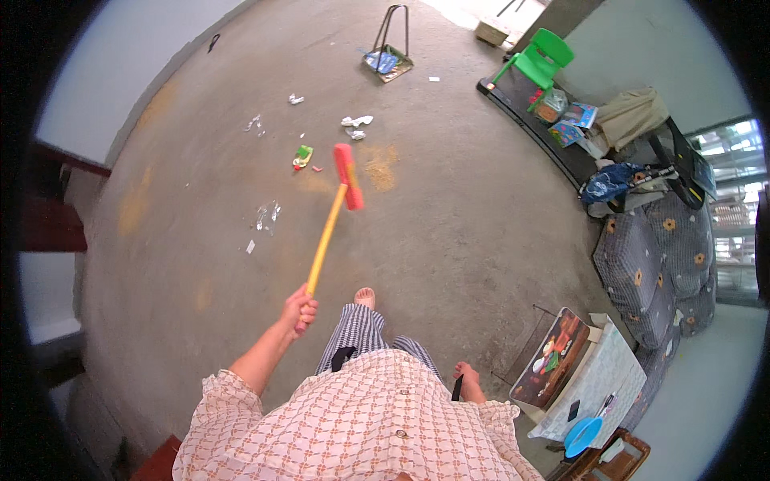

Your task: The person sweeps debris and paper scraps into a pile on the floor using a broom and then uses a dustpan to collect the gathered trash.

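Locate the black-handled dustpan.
In the head view, the dustpan sits at top centre, beyond the yellow-handled red broom, left of the green plastic chair.

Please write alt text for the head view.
The wearer's left grip holds a red-headed, yellow-handled broom; on the grey floor ahead are scattered scraps and a loaded dustpan. A green chair and a patterned sofa stand on the right.

Daylight is coming through the window (738, 144) on the right and the doorway (461, 10) at the top, both glaring almost white. The floor (473, 240) is receiving soft, fairly even light, while the lower left is falling into dimness. The broom head (348, 178) is looking slightly blurred. Straight edges are bending near the rim, where black is swallowing the corners.
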`<act>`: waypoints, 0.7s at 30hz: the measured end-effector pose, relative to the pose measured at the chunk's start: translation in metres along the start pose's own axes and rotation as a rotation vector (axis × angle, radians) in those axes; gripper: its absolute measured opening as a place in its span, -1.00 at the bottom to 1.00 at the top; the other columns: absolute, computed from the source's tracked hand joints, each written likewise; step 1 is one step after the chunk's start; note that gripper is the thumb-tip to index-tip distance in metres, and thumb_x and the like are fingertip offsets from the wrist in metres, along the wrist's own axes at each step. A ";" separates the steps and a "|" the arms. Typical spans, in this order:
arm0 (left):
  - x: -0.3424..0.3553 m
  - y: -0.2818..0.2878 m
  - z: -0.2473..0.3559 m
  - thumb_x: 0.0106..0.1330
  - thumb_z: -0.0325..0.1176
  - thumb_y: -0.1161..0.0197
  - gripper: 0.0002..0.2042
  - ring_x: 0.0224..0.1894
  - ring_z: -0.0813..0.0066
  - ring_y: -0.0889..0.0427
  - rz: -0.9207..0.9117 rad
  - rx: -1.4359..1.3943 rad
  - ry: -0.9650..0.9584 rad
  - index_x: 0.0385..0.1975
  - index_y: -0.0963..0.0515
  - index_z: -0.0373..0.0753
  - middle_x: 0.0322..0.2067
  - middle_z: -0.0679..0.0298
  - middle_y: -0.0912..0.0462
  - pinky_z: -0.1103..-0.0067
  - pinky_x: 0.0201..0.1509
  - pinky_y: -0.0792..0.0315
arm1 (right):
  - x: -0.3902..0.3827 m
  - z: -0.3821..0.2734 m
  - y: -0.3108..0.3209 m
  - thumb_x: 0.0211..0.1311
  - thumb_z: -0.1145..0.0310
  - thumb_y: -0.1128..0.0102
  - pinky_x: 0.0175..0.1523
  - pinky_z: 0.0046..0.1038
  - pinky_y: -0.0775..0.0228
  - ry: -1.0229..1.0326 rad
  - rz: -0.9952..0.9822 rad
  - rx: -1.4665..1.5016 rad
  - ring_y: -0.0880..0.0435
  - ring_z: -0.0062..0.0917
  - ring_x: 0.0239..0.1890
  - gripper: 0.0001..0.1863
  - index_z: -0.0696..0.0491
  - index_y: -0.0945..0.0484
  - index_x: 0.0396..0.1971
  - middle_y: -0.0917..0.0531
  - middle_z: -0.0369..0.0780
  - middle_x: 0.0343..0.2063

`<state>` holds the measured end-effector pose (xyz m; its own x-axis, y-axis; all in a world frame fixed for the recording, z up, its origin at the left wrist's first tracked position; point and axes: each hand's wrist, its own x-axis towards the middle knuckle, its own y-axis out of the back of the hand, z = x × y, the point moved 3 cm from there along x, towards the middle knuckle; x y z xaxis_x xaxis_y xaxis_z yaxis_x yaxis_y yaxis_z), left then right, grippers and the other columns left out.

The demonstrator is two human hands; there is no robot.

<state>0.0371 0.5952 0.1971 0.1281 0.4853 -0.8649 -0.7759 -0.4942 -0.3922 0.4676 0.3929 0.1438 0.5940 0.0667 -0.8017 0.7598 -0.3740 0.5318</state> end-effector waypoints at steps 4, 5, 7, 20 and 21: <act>0.029 -0.050 -0.069 0.14 -0.46 0.14 -0.67 -0.83 0.83 -0.05 -0.341 -0.099 0.399 -0.09 -0.14 0.02 -0.73 0.43 -0.12 0.89 -0.93 0.05 | -0.002 -0.003 0.009 -0.13 0.35 0.01 -0.56 -0.55 -0.25 -0.065 -0.031 -0.014 -0.41 -0.57 -0.63 -0.81 0.15 -0.45 -0.53 -0.51 -0.23 -0.59; 0.038 -0.067 -0.083 0.14 -0.48 0.15 -0.70 -0.83 0.82 -0.05 -0.322 -0.107 0.476 -0.13 -0.16 0.00 -0.73 0.43 -0.12 0.89 -0.93 0.06 | -0.007 -0.007 0.011 -0.13 0.35 0.01 -0.56 -0.55 -0.25 -0.068 -0.022 -0.003 -0.41 -0.57 -0.63 -0.81 0.15 -0.45 -0.53 -0.51 -0.23 -0.59; 0.058 -0.093 -0.114 0.13 -0.50 0.14 -0.79 -0.84 0.81 -0.05 -0.367 -0.142 0.596 -0.25 -0.18 -0.06 -0.72 0.42 -0.14 0.88 -0.92 0.06 | -0.030 -0.017 0.013 -0.12 0.34 0.01 -0.57 -0.55 -0.23 -0.093 -0.009 0.049 -0.40 -0.59 -0.65 -0.83 0.12 -0.45 -0.55 -0.50 -0.26 -0.61; 0.123 -0.072 0.014 0.12 -0.42 0.21 -0.81 -0.94 0.79 -0.04 -0.024 -0.403 0.445 -0.72 -0.15 -0.24 -0.87 0.44 -0.11 0.84 -0.98 0.04 | 0.019 -0.002 0.068 -0.17 0.25 0.00 -0.66 -0.51 -0.08 -0.227 -0.018 0.176 -0.38 -0.60 -0.69 -0.84 0.02 -0.43 -0.72 -0.45 -0.33 -0.71; 0.124 -0.083 0.021 0.12 -0.42 0.22 -0.80 -0.94 0.77 -0.03 0.115 -0.255 0.287 -0.74 -0.15 -0.23 -0.88 0.44 -0.10 0.83 -0.97 0.04 | 0.034 -0.009 0.072 -0.16 0.24 0.01 -0.70 -0.54 -0.05 -0.200 -0.003 0.143 -0.39 -0.61 -0.69 -0.82 0.04 -0.45 -0.68 -0.45 -0.32 -0.71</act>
<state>0.1048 0.7117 0.1287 0.2444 0.2127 -0.9461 -0.6220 -0.7141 -0.3212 0.5445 0.3771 0.1576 0.5172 -0.1113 -0.8486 0.7078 -0.5019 0.4972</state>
